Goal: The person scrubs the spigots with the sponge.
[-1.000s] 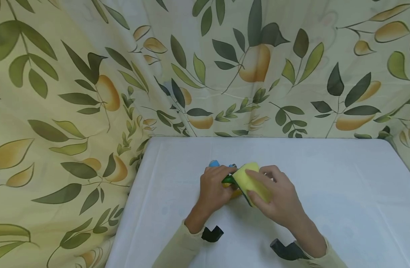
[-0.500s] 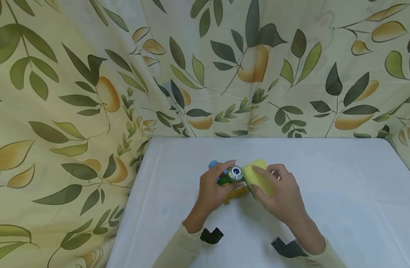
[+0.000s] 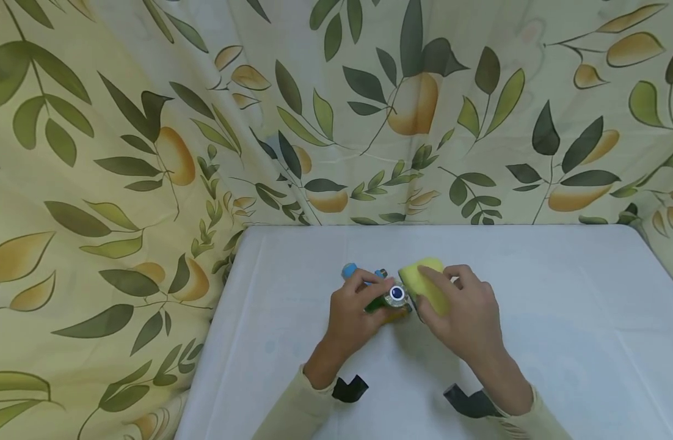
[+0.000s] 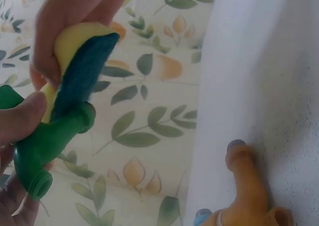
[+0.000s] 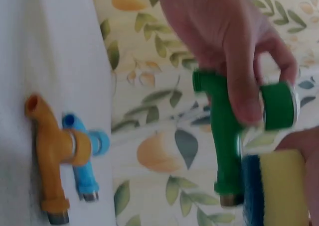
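In my left hand (image 3: 350, 315) I hold a green plastic tap (image 5: 225, 131) by its middle, thumb along its body. Its round handle end, with a dark blue centre, faces up in the head view. My right hand (image 3: 471, 321) grips a yellow sponge (image 3: 429, 286) with a dark blue-green scouring side. That scouring side (image 4: 87, 74) faces the tap, right at the tap's end. Below the hands an orange tap (image 5: 50, 151) lies on the white table, and a blue tap (image 5: 85, 173) lies beside it. In the head view my left hand partly hides both.
The white-covered table (image 3: 562, 318) reaches back to a curtain (image 3: 166, 201) printed with leaves and fruit. Black mounts (image 3: 350, 389) show at both wrists, by the pale sleeves.
The green tap has turned so its round handle end shows from above, then shifted slightly right and nearer. The sponge, which overlapped the tap, has moved a little right and back.
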A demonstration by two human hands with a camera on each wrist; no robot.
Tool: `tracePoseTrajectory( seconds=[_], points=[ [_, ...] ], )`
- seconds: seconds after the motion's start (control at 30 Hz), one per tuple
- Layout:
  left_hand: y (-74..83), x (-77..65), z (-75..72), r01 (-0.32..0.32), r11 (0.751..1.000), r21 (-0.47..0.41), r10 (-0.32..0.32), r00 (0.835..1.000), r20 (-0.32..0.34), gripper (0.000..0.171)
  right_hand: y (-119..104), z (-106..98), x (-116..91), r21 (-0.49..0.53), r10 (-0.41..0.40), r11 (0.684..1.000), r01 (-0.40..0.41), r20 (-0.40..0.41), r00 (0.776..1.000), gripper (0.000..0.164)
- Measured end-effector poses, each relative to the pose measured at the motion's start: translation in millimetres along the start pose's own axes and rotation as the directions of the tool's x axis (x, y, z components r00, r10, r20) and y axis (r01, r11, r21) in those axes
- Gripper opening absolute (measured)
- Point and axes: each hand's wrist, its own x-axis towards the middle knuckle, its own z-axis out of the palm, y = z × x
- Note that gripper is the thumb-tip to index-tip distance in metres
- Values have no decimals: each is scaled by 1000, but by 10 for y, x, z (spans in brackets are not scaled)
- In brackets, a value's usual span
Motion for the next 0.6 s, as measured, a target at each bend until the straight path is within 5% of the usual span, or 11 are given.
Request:
tracePoseTrajectory(
  seconds=[0.23, 0.37, 0.5, 0.6],
  points=[
    [-13, 25, -21, -78, 988, 132, 83, 996, -35, 38, 8, 17, 27, -26, 11, 1000, -11, -1, 1000, 41],
    [-25, 30, -23, -63, 989, 134, 69, 997, -41, 43, 14, 29, 21, -16, -5, 1000, 5, 13, 1000, 42],
    [-31, 15, -21, 79, 996, -53, -81, 996, -44, 53, 40, 52, 1, -22, 38, 999, -39, -23, 999, 42],
    [-33, 4, -40, 248, 932, -265, -258, 966, -2, 56, 56, 78, -32, -10, 88, 996, -89, -95, 992, 40]
  ],
)
